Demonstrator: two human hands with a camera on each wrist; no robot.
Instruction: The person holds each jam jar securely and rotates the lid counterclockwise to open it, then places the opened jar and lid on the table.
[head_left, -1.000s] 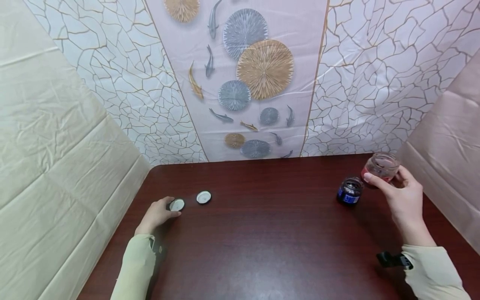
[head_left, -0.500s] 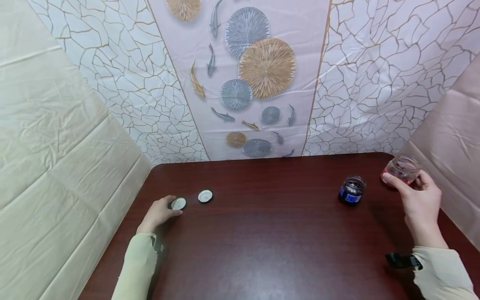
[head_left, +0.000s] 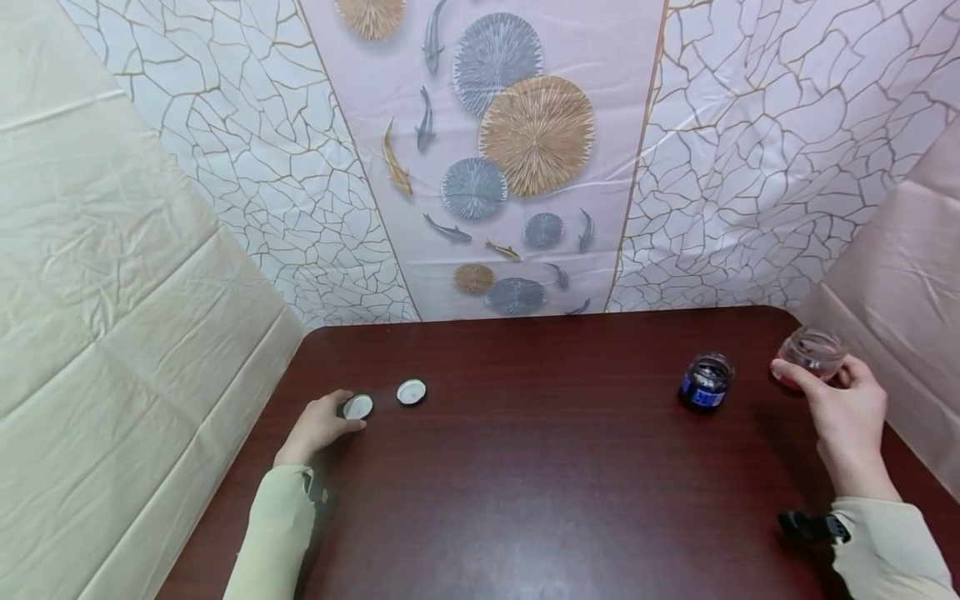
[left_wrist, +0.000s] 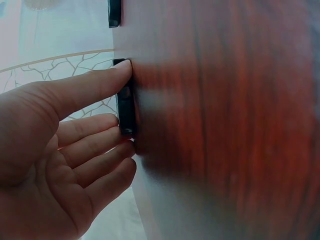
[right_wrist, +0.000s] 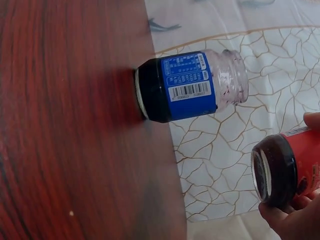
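Observation:
In the head view my left hand [head_left: 317, 427] is at the left, thumb and fingers round the edge of a dark-rimmed jar lid [head_left: 357, 407] lying white inside up. The left wrist view shows the thumb [left_wrist: 107, 82] on the lid's rim [left_wrist: 126, 102] and fingers at its other end. At the right, my right hand [head_left: 847, 417] grips an uncapped glass jar with a red label [head_left: 806, 358]. Its base hangs above the tabletop in the right wrist view. A second uncapped jar, blue-labelled with dark contents [right_wrist: 185, 87], stands upright to its left.
Another upturned lid [head_left: 411, 392] lies just right of the held one. All this is on a dark red-brown wooden table [head_left: 525, 467]. A patterned cloth [head_left: 480, 167] hangs behind its far edge, with pale cloth at both sides.
My right hand has carried the red-labelled jar to the right, away from the blue-labelled jar, and then slightly lower. My left hand has stayed at the lid.

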